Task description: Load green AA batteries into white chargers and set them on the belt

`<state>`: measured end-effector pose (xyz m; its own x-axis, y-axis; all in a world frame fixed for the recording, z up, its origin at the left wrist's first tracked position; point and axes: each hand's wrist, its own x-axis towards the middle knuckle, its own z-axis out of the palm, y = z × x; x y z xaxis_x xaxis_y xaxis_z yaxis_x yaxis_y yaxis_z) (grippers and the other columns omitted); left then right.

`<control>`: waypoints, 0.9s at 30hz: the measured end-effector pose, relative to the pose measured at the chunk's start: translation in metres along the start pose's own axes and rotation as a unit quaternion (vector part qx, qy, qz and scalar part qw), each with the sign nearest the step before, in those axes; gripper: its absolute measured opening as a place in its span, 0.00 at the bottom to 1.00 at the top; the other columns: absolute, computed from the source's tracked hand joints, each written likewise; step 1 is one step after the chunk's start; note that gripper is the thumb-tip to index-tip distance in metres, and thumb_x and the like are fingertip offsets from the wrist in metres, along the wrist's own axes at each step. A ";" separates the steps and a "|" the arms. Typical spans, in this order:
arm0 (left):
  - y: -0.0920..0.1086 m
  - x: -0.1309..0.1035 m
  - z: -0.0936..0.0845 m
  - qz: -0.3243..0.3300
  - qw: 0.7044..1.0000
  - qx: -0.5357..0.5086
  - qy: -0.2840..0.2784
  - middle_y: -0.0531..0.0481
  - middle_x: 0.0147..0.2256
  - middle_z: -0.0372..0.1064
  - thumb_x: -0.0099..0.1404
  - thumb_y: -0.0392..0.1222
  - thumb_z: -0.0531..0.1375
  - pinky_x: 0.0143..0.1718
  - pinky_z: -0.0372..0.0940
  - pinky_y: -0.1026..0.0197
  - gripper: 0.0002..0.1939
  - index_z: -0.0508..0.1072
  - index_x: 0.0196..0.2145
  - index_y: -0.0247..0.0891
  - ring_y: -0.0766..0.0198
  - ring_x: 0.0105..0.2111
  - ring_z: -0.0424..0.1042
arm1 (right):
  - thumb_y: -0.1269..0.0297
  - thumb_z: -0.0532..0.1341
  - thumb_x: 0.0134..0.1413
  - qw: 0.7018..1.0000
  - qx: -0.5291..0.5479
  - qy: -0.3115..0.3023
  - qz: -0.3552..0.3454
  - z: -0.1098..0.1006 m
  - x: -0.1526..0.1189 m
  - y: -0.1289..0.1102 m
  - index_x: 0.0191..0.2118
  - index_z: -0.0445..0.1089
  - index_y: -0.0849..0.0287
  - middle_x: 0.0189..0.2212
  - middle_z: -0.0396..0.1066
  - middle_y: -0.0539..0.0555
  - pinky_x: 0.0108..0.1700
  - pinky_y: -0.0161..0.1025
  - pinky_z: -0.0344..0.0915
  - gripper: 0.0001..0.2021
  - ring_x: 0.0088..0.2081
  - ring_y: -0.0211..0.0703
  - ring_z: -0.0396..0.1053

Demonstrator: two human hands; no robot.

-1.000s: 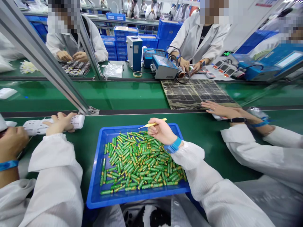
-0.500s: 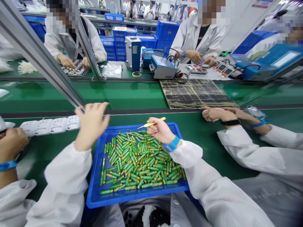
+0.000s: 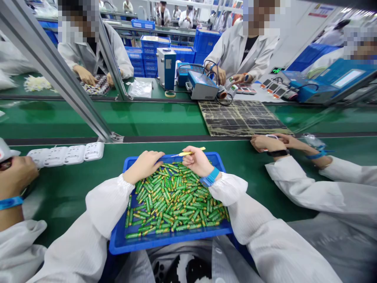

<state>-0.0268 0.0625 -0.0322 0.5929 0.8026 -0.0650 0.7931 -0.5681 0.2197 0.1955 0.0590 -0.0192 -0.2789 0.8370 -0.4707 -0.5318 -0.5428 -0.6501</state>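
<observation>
The green surface (image 3: pixel 253 167) carries a blue tray (image 3: pixel 171 241); from it, a row of white socketed units (image 3: pixel 73 154) lies towards ten o'clock, some clear plastic (image 3: pixel 312 140) towards two, with a dark rail (image 3: pixel 176 139) edging twelve.

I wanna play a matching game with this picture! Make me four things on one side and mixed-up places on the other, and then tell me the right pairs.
Things:
1. yellow tool
2. green-and-gold cylinders
3. white pieces
4. dark board

Places:
A. lined up in a row to the left of the tray
B. lying flat, farther away than the tray
C. held in the right hand
D. piled inside the blue tray

Right pairs: 1-C, 2-D, 3-A, 4-B
</observation>
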 end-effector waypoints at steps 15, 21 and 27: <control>0.000 0.000 0.003 0.012 0.999 0.040 -0.007 0.42 0.48 0.72 0.70 0.38 0.51 0.47 0.61 0.51 0.17 0.64 0.55 0.37 0.51 0.49 0.72 | 0.72 0.57 0.49 0.999 -0.006 0.015 0.030 -0.003 0.005 0.002 0.17 0.46 0.55 0.09 0.45 0.42 0.17 0.29 0.42 0.18 0.15 0.28 0.37; 0.000 0.000 0.004 0.013 0.998 0.054 -0.004 0.42 0.48 0.72 0.70 0.40 0.51 0.45 0.61 0.50 0.17 0.64 0.55 0.37 0.49 0.48 0.71 | 0.73 0.56 0.50 0.999 -0.011 0.015 0.037 -0.004 0.006 0.003 0.17 0.49 0.56 0.09 0.46 0.42 0.17 0.28 0.41 0.17 0.14 0.27 0.37; 0.002 -0.003 0.005 0.007 0.997 0.074 0.010 0.42 0.48 0.71 0.70 0.39 0.52 0.47 0.61 0.49 0.19 0.63 0.57 0.36 0.50 0.48 0.70 | 0.72 0.57 0.50 0.999 -0.011 0.006 0.035 -0.004 0.007 0.002 0.18 0.49 0.56 0.09 0.45 0.41 0.18 0.28 0.41 0.17 0.15 0.27 0.37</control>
<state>-0.0262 0.0584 -0.0369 0.6022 0.7972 -0.0435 0.7977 -0.5985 0.0739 0.1956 0.0635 -0.0265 -0.3061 0.7957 -0.5226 -0.4927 -0.6021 -0.6282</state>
